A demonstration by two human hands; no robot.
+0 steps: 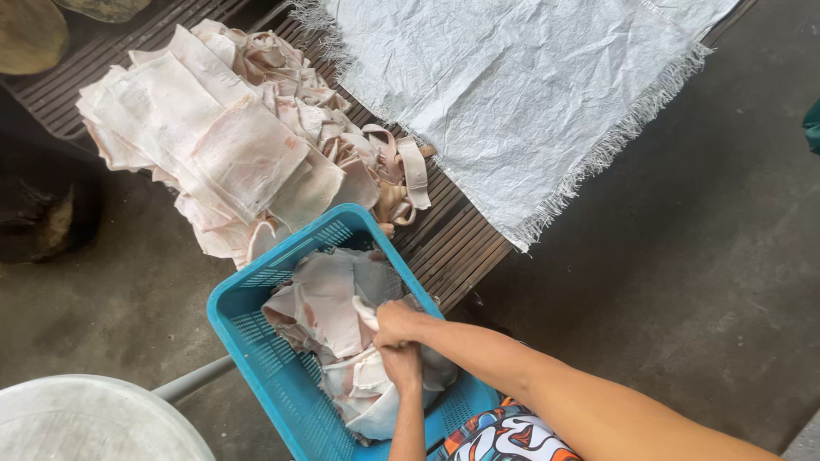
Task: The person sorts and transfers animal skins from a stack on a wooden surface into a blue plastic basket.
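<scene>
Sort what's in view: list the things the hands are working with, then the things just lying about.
In hand:
- left hand and right hand, both gripping pale skin sheets in the basket
- blue plastic basket holding them

Lying about:
- stack of pale skin sheets on the slatted bench
- white woven sack spread on the bench
- round metal basin

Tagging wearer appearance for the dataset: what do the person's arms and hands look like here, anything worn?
Both forearms are bare, no sleeves in view. The left hand and right hand show no gloves, and no rings, watch or bracelet can be made out. Below the arms sits patterned clothing in orange, blue, white and black.
</scene>
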